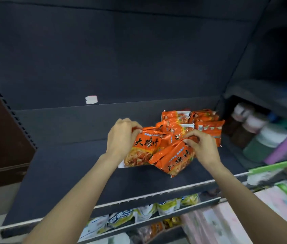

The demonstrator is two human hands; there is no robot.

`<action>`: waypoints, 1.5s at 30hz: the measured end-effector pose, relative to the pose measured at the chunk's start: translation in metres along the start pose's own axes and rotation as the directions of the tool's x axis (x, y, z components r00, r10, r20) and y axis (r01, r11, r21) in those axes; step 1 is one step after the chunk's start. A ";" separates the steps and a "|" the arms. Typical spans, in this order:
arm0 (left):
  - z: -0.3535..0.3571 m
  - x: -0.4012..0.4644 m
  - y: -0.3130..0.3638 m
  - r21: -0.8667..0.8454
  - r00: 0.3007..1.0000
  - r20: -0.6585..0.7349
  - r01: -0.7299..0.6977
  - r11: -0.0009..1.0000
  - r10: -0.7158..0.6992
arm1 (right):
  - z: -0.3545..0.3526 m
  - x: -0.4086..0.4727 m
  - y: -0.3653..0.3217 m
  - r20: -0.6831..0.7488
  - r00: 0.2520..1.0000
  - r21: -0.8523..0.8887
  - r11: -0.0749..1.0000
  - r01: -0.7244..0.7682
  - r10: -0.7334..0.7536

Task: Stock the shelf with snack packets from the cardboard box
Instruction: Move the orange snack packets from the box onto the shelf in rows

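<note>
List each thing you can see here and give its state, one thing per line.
Left hand: pinches the top edge of the left packet.
Right hand: pinches the top edge of the right packet.
Packets behind: piled loosely on the shelf.
Shelf: bare on its left part.
White label: stuck on the back panel.

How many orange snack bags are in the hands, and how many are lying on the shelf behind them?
Orange packets held, one in the left hand and one in the right hand: 2
Orange packets lying on the dark shelf behind them: at least 4; they overlap, so this is uncertain
Total: at least 6
</note>
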State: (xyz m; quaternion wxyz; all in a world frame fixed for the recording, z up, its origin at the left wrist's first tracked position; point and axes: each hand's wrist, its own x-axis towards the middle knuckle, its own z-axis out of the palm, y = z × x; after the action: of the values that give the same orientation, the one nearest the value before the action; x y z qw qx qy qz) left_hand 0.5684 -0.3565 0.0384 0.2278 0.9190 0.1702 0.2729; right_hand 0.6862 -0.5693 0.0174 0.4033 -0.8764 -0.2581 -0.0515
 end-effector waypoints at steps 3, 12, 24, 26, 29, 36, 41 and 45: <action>0.029 0.023 0.011 -0.011 1.000 0.005 0.023 1.000 -0.023 | -0.009 0.025 0.028 -0.007 1.000 -0.036 0.999 0.014 -0.014; 0.069 0.042 0.039 0.064 0.987 -0.024 0.161 0.985 -0.160 | -0.022 0.076 0.072 0.043 0.984 -0.236 0.955 0.179 -0.173; 0.084 0.000 0.053 0.111 0.914 -0.139 0.396 0.911 -0.381 | 0.032 0.100 0.071 0.485 0.817 -0.220 0.861 0.458 -0.310; 0.086 -0.004 0.052 0.109 0.907 -0.142 0.412 0.905 -0.396 | 0.038 0.101 0.074 0.486 0.811 -0.242 0.841 0.484 -0.327; 0.087 -0.007 0.047 0.103 0.901 -0.136 0.426 0.899 -0.412 | 0.050 0.099 0.077 0.476 0.794 -0.299 0.779 0.551 -0.379; 0.083 -0.006 0.034 0.052 0.879 -0.158 0.463 0.885 -0.450 | 0.064 0.100 0.082 0.510 0.757 -0.449 0.625 0.639 -0.407; 0.076 -0.008 0.029 0.005 0.875 -0.161 0.463 0.886 -0.457 | 0.059 0.104 0.088 0.534 0.751 -0.367 0.694 0.619 -0.387; 0.068 -0.014 0.027 -0.068 0.874 -0.194 0.441 0.895 -0.446 | 0.046 0.101 0.085 0.458 0.818 -0.159 0.873 0.461 -0.348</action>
State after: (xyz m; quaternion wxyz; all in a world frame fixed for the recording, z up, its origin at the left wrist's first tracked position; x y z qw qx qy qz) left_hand 0.6020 -0.4072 -0.0039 0.2754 0.8200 0.3958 0.3084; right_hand 0.8098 -0.5402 -0.0408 0.1987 -0.8364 -0.5105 0.0172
